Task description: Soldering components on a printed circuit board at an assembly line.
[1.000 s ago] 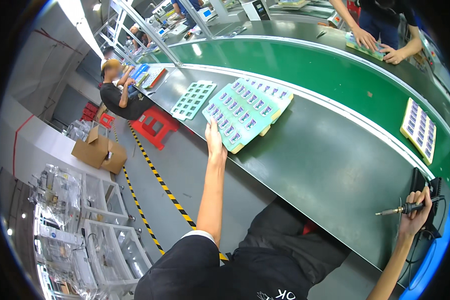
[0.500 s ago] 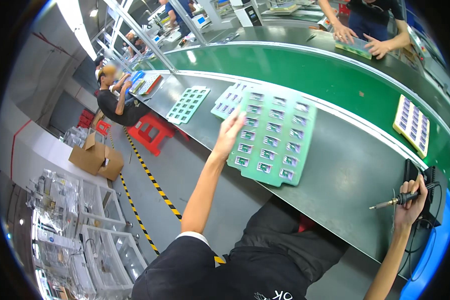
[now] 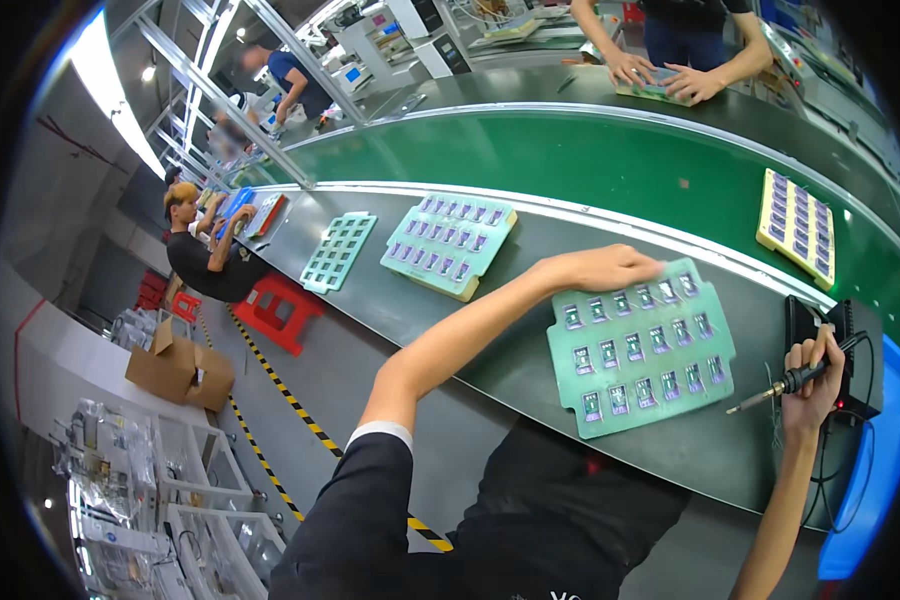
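Note:
My left hand [image 3: 610, 268] is closed on the far edge of a pale green tray [image 3: 642, 352] with rows of small circuit boards in its pockets. The tray lies low over the bench in front of me, slightly tilted in view; whether it touches the bench all along I cannot tell. My right hand [image 3: 812, 385] grips a soldering iron [image 3: 782, 386], its metal tip directed left toward the tray's right edge but apart from it. Left of my forearm lies another filled green tray [image 3: 448, 243], with a yellowish layer under it. Beyond that is a green tray with bare pockets [image 3: 338, 252].
A cream tray [image 3: 796, 228] of boards sits on the green conveyor belt [image 3: 570, 150]. Behind the iron stands a black box [image 3: 858, 350] with loose cables, beside a blue bin [image 3: 870, 480]. Across the belt a person's hands [image 3: 660, 78] handle another tray.
My left hand has carried the green tray rightward and down toward the bench, turning it about a quarter. The filled tray behind it is uncovered. My right hand still holds the iron.

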### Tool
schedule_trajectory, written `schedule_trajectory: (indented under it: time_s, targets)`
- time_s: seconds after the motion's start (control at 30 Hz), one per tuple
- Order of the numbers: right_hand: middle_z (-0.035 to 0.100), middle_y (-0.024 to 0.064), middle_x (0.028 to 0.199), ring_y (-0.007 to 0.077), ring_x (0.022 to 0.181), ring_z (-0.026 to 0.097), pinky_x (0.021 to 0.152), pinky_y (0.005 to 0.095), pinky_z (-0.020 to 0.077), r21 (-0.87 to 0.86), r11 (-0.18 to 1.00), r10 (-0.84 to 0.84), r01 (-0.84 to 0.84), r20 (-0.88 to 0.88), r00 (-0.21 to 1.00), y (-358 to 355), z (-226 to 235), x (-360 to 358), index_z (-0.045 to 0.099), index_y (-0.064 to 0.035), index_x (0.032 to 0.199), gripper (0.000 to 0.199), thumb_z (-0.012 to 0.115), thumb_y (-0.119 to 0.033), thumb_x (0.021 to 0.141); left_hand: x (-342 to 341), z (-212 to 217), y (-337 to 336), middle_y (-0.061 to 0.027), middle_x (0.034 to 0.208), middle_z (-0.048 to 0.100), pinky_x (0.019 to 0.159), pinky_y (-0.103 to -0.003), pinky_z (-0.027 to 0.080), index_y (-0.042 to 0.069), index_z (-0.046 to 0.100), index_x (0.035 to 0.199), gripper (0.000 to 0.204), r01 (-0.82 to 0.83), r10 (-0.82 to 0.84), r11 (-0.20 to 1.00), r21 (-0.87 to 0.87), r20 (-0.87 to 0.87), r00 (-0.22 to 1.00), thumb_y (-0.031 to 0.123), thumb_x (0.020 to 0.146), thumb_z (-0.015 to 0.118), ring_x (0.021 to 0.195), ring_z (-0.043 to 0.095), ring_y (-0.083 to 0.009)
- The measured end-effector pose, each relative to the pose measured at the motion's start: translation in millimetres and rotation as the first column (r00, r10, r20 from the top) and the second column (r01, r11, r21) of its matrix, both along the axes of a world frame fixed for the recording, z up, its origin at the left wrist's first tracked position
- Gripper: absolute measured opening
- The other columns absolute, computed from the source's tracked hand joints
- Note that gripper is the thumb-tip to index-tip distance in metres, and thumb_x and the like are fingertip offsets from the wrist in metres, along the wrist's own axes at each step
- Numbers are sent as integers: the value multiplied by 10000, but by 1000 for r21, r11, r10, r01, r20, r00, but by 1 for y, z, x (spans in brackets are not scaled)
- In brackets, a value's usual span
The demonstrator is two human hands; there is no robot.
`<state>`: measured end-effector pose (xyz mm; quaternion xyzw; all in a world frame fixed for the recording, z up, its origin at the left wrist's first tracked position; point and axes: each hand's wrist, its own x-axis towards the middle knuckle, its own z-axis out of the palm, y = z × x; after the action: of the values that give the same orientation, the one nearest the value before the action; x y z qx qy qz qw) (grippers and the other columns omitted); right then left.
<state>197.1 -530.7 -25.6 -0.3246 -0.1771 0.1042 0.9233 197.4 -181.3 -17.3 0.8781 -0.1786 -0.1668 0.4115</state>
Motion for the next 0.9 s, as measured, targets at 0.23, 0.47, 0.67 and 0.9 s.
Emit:
schedule_trajectory:
  time_s: [0.23,0.47,0.67,0.9]
  targets:
    - [313,-24,524,55,413,228,441,230,224,-40,998,-54,51,-79,995,-11,-1,-9,373,-96,701,266,406,-193,947,27,5,-40,-183,770,653,650,-429,483,151,668,1094,475,243,-391,873,423,309,867,519,914,426,709,614,-372]
    - [314,-28,489,59,387,216,485,217,255,-50,998,27,-30,-55,998,-12,-1,-1,400,-82,663,288,437,-210,918,45,-10,-19,-104,732,669,621,-318,498,142,687,1041,287,140,-209,971,191,411,887,308,940,476,669,650,-192]
    - [299,-25,440,63,406,223,453,238,212,-139,989,44,-45,-13,999,-18,-7,-5,405,-89,654,303,392,-231,922,40,-44,-34,-116,1150,616,942,-281,434,42,565,1236,354,218,-171,887,-407,149,974,238,961,458,1063,579,-187]
    - [281,-16,428,94,387,231,413,280,187,-137,986,91,-94,-28,995,-13,-9,-13,382,-106,660,295,396,-252,916,33,-56,-53,-105,1212,593,982,-304,413,96,562,1257,380,267,-185,860,-435,222,957,286,936,488,1131,551,-194]
